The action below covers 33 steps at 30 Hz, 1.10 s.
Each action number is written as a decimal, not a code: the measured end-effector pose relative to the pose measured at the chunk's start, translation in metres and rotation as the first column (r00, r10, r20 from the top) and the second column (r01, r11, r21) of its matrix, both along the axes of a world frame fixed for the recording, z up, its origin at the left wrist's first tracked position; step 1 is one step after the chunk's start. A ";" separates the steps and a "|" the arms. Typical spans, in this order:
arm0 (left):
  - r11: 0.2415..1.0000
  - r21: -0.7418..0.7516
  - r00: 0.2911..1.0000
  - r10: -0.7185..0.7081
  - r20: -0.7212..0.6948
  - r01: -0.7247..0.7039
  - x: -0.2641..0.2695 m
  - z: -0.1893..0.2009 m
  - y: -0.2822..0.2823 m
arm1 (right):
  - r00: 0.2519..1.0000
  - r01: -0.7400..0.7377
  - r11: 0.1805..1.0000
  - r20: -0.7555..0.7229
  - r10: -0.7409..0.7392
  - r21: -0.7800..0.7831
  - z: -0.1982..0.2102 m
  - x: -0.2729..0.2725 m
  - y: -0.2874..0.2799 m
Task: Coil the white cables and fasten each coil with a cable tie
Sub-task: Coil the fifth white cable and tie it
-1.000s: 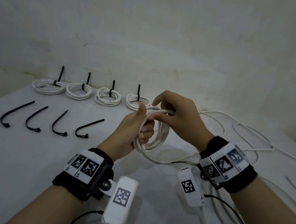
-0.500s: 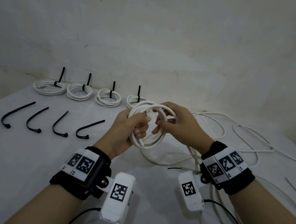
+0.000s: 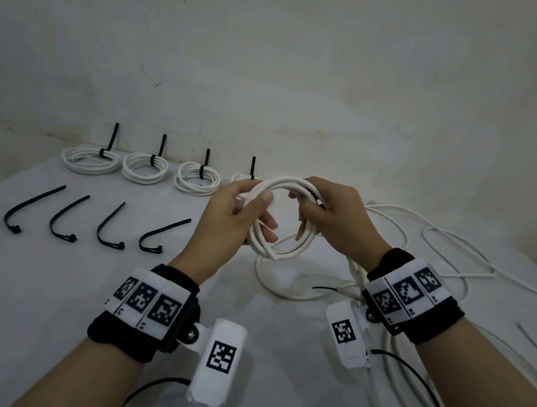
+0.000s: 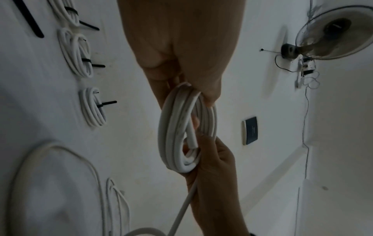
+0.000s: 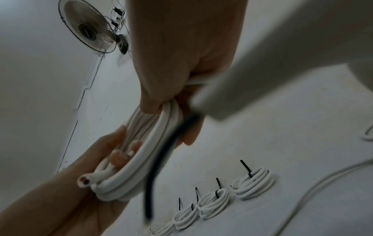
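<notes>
— Pale wall, grey cloth on the table [image 3: 26, 291]. Which step?

— Coiling the fifth cable. My left hand [image 3: 234, 222] grips one side of the coil [image 3: 291, 186], my right hand [image 3: 333, 218] curls round the other, above the table, right of the four tied coils [image 3: 143, 168].

— Next?

— I'd say one of the ties [image 3: 160, 235] left of the coil. Its smooth, round, springy loops may unwind.

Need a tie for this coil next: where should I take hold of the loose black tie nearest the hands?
Grip the nearest loose cable tie on its long straight strap, probably from above with the right hand while the left hand keeps hold of the coil. The strap angles up and right, off the table; the hooked head end lies low, so it is harder to pinch.
</notes>
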<state>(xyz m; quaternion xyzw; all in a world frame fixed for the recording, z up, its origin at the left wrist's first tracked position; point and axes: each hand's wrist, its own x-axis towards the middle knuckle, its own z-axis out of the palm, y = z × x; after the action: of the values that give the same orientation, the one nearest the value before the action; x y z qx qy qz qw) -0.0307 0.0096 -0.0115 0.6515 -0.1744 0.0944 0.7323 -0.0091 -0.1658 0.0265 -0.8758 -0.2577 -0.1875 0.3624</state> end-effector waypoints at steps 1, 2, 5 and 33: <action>0.997 -0.039 0.995 -0.072 -0.073 0.070 0.000 0.000 -0.001 | 1.000 0.004 1.000 0.007 -0.004 -0.004 0.000 0.000 0.001; 0.989 -0.085 0.983 -0.134 -0.122 0.124 0.001 -0.001 -0.001 | 1.000 0.002 1.000 0.004 -0.002 -0.002 0.000 -0.001 0.002; 0.969 -0.197 0.977 -0.173 -0.127 0.147 0.003 0.000 -0.003 | 0.987 -0.054 0.998 -0.150 0.057 0.025 -0.001 -0.005 -0.001; 0.785 -0.618 0.965 -0.186 -0.184 0.033 0.017 0.004 0.015 | 0.924 0.129 0.925 -0.296 -0.244 -0.357 0.015 -0.006 -0.056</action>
<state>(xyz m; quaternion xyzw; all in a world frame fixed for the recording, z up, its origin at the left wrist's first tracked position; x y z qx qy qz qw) -0.0141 0.0244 -0.0072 0.3755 -0.0843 0.0248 0.9227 -0.0147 -0.2216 0.0419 -0.9638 -0.1343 -0.0239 0.2290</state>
